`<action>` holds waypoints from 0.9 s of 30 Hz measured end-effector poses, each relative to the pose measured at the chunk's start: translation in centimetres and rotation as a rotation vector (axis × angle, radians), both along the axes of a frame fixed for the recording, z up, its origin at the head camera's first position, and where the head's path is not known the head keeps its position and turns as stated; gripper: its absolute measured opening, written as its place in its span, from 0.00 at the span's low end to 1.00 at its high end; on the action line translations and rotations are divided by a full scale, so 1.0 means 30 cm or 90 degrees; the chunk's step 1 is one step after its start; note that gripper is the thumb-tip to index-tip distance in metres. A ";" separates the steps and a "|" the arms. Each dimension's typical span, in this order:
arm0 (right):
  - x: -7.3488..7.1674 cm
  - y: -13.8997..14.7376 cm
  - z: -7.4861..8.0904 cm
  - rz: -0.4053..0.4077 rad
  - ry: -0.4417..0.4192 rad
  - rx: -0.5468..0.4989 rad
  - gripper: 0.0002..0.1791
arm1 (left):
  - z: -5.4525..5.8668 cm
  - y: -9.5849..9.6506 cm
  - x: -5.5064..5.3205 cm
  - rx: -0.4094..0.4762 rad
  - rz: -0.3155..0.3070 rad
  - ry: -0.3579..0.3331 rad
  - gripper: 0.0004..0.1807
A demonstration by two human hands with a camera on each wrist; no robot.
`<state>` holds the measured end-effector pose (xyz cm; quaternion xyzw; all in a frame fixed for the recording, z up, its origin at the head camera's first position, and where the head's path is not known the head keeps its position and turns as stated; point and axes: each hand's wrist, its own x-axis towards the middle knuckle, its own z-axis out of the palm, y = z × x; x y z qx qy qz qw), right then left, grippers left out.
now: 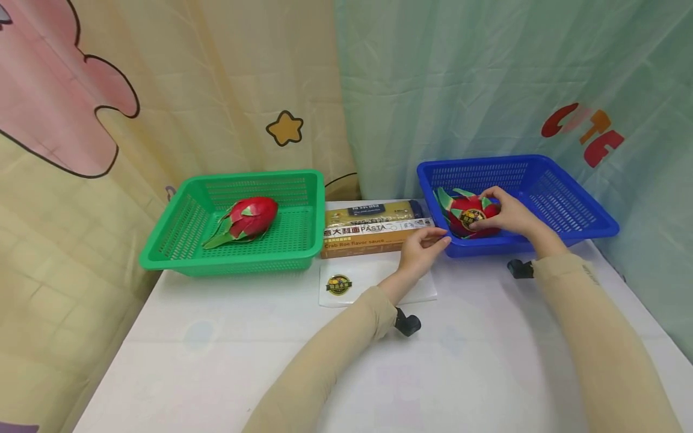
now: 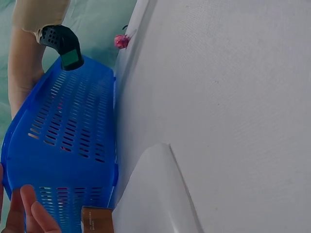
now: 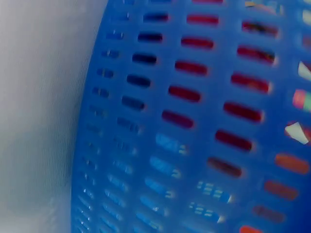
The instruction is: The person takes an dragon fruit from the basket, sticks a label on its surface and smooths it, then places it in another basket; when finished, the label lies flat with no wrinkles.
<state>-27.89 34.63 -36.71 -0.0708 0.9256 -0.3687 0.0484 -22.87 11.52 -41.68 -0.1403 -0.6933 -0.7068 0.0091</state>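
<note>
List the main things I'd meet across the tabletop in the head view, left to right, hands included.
Dragon fruit in the green basket → orange-brown pasta box → left hand → second dragon fruit in the blue basket → right hand, gripping that second fruit.

Head view: bright, even light; you cast a soft shadow on the desk (image 1: 243, 373), beside your right sleeve (image 1: 601, 337), toward the right edge. Left wrist: dimmer, desk greyed, finer detail soft. Right wrist: your blue basket (image 3: 209, 104) is blurred, slots smeared; desk hazy, texture faint.
</note>
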 end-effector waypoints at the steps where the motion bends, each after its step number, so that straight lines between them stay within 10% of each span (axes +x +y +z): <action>1: 0.000 -0.005 0.000 0.006 0.006 0.013 0.40 | 0.001 0.000 0.000 -0.003 -0.003 -0.001 0.12; 7: 0.015 -0.030 0.017 -0.001 -0.003 0.032 0.46 | 0.027 -0.045 -0.002 -0.032 -0.042 -0.043 0.12; 11: 0.049 -0.059 0.061 -0.103 0.070 -0.040 0.44 | 0.096 -0.155 -0.017 -0.076 -0.093 -0.029 0.14; 15: 0.096 -0.189 0.124 -0.199 0.263 -0.301 0.25 | 0.213 -0.336 -0.033 -0.115 -0.133 0.037 0.13; 18: 0.134 -0.331 0.159 -0.144 0.348 -0.499 0.15 | 0.295 -0.487 -0.044 -0.126 -0.137 0.086 0.12; 22: 0.168 -0.535 0.159 -0.019 0.279 -0.584 0.14 | 0.384 -0.697 -0.076 -0.146 -0.070 0.129 0.11; 27: 0.172 -0.763 0.097 0.057 0.132 -0.539 0.17 | 0.456 -0.928 -0.133 -0.087 0.057 0.087 0.09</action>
